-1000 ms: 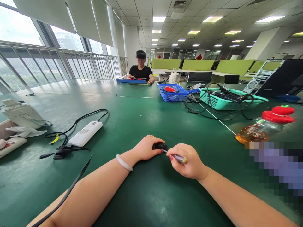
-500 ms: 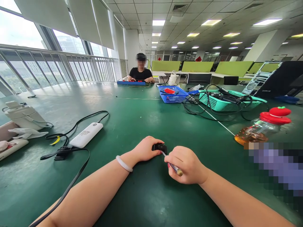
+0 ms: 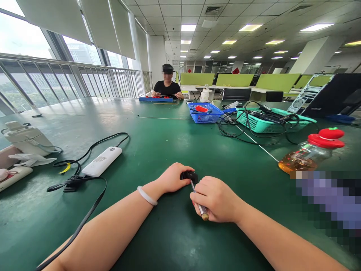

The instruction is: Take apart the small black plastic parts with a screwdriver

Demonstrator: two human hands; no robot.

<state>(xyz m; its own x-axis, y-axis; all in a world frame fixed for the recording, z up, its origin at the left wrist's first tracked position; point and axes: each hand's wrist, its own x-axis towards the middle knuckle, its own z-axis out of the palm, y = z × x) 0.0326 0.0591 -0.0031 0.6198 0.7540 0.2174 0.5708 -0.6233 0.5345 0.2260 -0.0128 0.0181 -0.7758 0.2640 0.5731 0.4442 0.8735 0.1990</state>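
In the head view, my left hand (image 3: 175, 177) grips a small black block-like part (image 3: 192, 176) against the green table (image 3: 158, 143); its exact kind I cannot make out. Closed around a screwdriver (image 3: 202, 209) with a clear handle and yellowish end, my right hand (image 3: 216, 199) sits just right of the part. The metal shaft slants up and away, its tip at the near side of the black part. Whether the tip sits in a screw is too small to tell.
A white power bank (image 3: 103, 161) with a black cable lies left. A blue basket (image 3: 205, 117), a green basket (image 3: 255, 126) with cables and a red-lidded jar (image 3: 303, 154) stand right. Across the table sits a person (image 3: 167, 89) behind a blue tray (image 3: 156, 99).
My right hand has shifted slightly left and turned the screwdriver steeper, its handle end moving left and nearer to me. My left hand keeps its grip on the black part.
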